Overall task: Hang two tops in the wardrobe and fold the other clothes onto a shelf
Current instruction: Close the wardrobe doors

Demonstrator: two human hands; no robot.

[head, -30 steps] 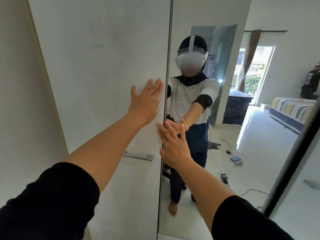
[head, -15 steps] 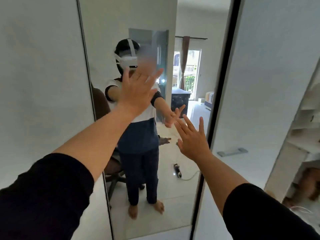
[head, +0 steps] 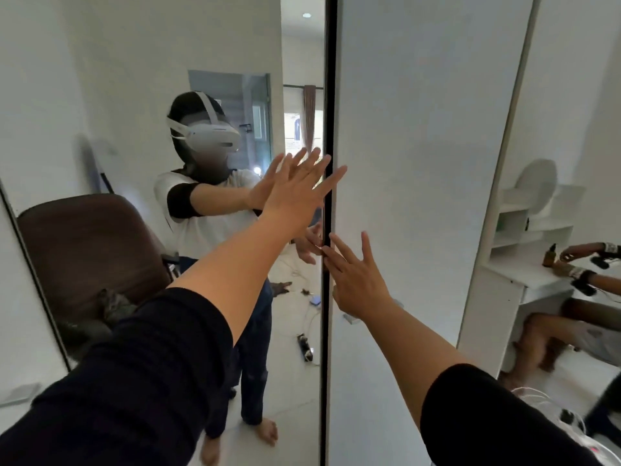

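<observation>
Pressing mirrored door edge, left hand flat, right hand perhaps touching

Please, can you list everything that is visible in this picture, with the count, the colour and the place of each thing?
mirrored door: one, reflective, left half, black edge on its right side
white door: one, white, right of the mirrored door
office chair: one, brown, seen in the mirror at left
power strip: one, dark, on the floor in the mirror, cable attached
white shelf unit: one, white, far right
small bottle: one, amber, on the white desk at far right
another person's hands: two, at the desk, far right
left hand: one, fingers straight, flat on the mirrored door near its edge
right hand: one, fingers spread, at the black edge, lower
</observation>
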